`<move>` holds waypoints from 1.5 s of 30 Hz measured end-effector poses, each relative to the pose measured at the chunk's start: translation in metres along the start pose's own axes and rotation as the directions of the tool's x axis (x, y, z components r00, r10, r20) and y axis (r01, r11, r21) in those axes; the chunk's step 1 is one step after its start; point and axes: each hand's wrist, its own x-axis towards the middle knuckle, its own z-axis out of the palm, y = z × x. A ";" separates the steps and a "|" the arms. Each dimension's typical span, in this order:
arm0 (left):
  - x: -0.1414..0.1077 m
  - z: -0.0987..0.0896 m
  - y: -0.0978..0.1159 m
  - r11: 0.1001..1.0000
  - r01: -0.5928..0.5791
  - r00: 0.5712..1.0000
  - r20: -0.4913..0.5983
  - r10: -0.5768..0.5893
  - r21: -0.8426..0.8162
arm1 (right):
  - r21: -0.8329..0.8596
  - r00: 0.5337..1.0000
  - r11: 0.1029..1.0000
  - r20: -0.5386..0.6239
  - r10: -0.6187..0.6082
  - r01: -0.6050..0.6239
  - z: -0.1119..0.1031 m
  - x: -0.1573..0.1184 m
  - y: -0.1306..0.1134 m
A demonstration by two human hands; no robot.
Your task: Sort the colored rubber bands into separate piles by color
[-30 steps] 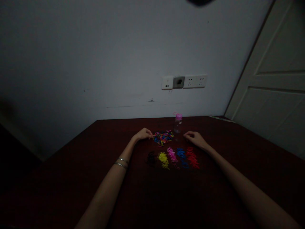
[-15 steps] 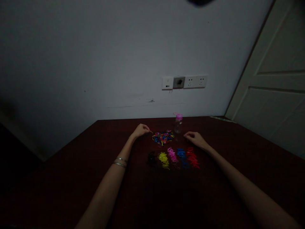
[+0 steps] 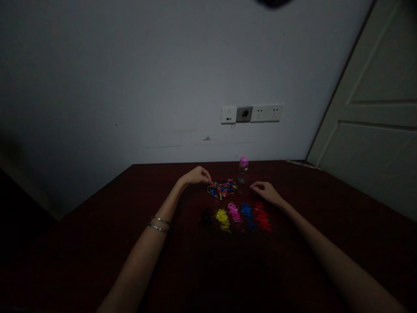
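Observation:
My left hand reaches over the left edge of a mixed pile of small coloured bands, with fingers pinched together; what is between them is too small to make out. On the table right of the pile rests my right hand, fingers drawn together and nothing visible in them. Nearer me lie sorted heaps in a row: black bands, yellow bands, pink bands, blue bands and red bands.
A clear bottle with a pink lid stands behind the pile, near my right hand. The dark red table meets a pale wall with a row of sockets. A panelled door is at the right.
My left hand has moved right, its fingertips now at the pile's edge; a thin yellowish band showed at its fingertips before. My right hand stays nearly still.

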 end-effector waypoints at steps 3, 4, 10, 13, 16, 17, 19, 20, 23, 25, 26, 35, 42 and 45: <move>-0.005 0.011 0.011 1.000 -0.016 0.983 0.183 0.019 -0.018 | 0.000 1.000 1.000 0.005 0.003 -0.003 0.001 0.000 0.001; -0.007 0.016 0.013 1.000 -0.006 0.973 0.232 0.009 -0.012 | -0.001 1.000 1.000 0.009 0.005 -0.005 0.001 0.000 0.001; -0.012 0.038 0.013 0.998 0.055 0.901 0.431 -0.048 -0.005 | -0.015 1.000 1.000 0.009 -0.024 0.024 0.000 -0.001 0.000; -0.012 0.042 0.014 0.997 0.074 0.883 0.466 -0.054 -0.025 | -0.016 0.999 0.999 0.009 -0.034 0.034 0.000 -0.001 0.001; -0.011 0.046 0.014 0.997 0.076 0.873 0.485 -0.052 -0.029 | -0.017 1.000 1.000 0.014 -0.025 0.026 0.000 -0.001 0.002; -0.011 0.047 0.014 0.997 0.076 0.872 0.488 -0.050 -0.032 | -0.015 1.000 1.000 0.014 -0.024 0.025 0.000 -0.001 0.002; -0.011 0.050 0.012 0.996 0.082 0.869 0.493 -0.050 -0.043 | -0.012 1.000 1.000 0.009 -0.025 0.025 0.000 -0.001 0.002; -0.011 0.051 0.011 0.995 0.087 0.867 0.495 -0.052 -0.047 | -0.011 1.000 1.000 0.003 -0.025 0.025 0.000 -0.002 0.001; -0.011 0.053 0.010 0.994 0.091 0.862 0.504 -0.051 -0.054 | -0.013 1.000 1.000 -0.006 -0.023 0.023 0.000 -0.002 -0.001; -0.011 0.052 0.011 0.995 0.082 0.860 0.508 -0.039 -0.062 | -0.016 1.000 1.000 0.002 -0.026 0.026 0.000 -0.002 -0.001; -0.011 0.051 0.011 0.995 0.076 0.862 0.506 -0.030 -0.070 | -0.018 1.000 0.999 0.008 -0.030 0.030 0.000 -0.002 -0.001; -0.006 0.024 -0.024 0.960 0.098 0.988 0.138 -0.063 -0.263 | -0.018 1.000 1.000 0.023 -0.017 0.017 0.001 0.000 0.006; -0.007 0.012 -0.086 0.878 0.195 0.882 -0.313 -0.352 -0.437 | -0.020 0.999 0.999 0.017 -0.028 0.029 0.001 0.000 0.004; -0.009 0.011 -0.095 0.850 0.135 0.832 -0.408 -0.377 -0.509 | -0.013 0.999 1.000 0.029 -0.025 0.026 0.001 0.001 0.003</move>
